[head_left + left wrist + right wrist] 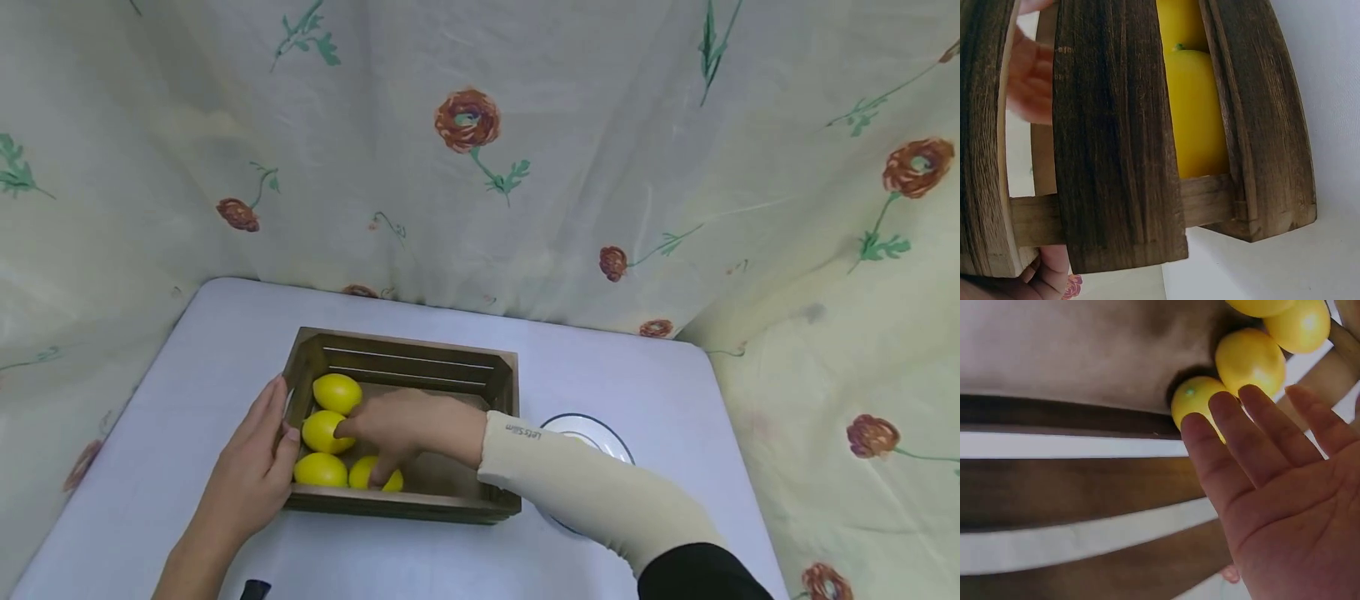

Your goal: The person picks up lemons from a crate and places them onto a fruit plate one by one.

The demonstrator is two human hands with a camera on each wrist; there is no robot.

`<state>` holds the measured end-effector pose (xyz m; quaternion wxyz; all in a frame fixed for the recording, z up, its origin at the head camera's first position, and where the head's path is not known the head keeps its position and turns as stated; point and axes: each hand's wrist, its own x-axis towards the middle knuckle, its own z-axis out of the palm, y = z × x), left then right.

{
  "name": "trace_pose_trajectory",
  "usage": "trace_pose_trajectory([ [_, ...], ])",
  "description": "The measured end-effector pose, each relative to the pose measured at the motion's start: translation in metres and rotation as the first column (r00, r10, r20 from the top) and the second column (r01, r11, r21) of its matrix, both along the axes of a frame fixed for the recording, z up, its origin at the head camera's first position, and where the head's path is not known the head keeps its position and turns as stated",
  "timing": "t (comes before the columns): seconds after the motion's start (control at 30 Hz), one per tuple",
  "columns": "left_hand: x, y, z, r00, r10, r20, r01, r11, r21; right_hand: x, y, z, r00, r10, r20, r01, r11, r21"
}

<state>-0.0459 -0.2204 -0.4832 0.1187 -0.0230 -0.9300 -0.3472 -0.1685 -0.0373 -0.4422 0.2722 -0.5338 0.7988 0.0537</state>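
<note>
Several yellow lemons lie in the left part of a brown slatted wooden crate. My left hand rests against the crate's left end, with its fingers along the outside and the thumb near the rim. Through a gap between slats in the left wrist view, a lemon shows. My right hand reaches down into the crate over the lemons. Its fingers are extended in the right wrist view, the fingertips overlapping the lemon by the slatted wall.
Right of the crate is a plate with a dark rim, partly hidden under my right forearm. A white cloth covers the table. Flowered curtains hang behind and at the sides. A small dark object shows at the bottom edge.
</note>
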Motion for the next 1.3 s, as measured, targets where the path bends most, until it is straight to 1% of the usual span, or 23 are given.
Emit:
trace_pose_trajectory([
  [0.2,0.002,0.0,0.0,1.0,0.005,-0.001,-0.005,1.0,0.002,-0.001,0.001,-0.012,0.999,-0.03,0.013,0.029,0.998,0.059],
  [0.33,0.002,0.0,0.001,1.0,-0.004,0.008,0.004,1.0,0.01,0.002,0.003,-0.021,0.998,-0.045,0.039,0.043,0.997,0.069],
  [0.43,0.002,0.0,0.001,1.0,-0.001,0.012,0.001,1.0,0.005,0.005,0.004,-0.024,0.998,-0.048,0.035,0.046,0.996,0.071],
  [0.6,0.003,-0.001,0.001,1.0,0.012,0.004,-0.012,1.0,0.001,0.009,0.001,-0.025,0.999,-0.038,-0.023,0.04,0.994,0.099],
  [0.73,0.002,-0.001,0.0,1.0,0.01,0.0,-0.01,1.0,0.006,0.014,0.0,-0.026,0.998,-0.046,-0.04,0.05,0.991,0.121],
  [0.97,0.001,0.0,0.001,1.0,0.007,0.006,-0.007,1.0,0.003,0.017,0.001,-0.028,0.996,-0.078,-0.041,0.082,0.988,0.129],
  [1.13,0.0,0.001,0.001,1.0,-0.001,0.001,0.001,1.0,0.004,0.015,0.004,-0.028,0.996,-0.081,-0.038,0.085,0.989,0.119],
  [1.3,0.0,0.001,0.0,1.0,0.007,-0.003,-0.007,1.0,0.003,0.015,0.006,-0.028,0.996,-0.075,-0.038,0.079,0.991,0.112],
])
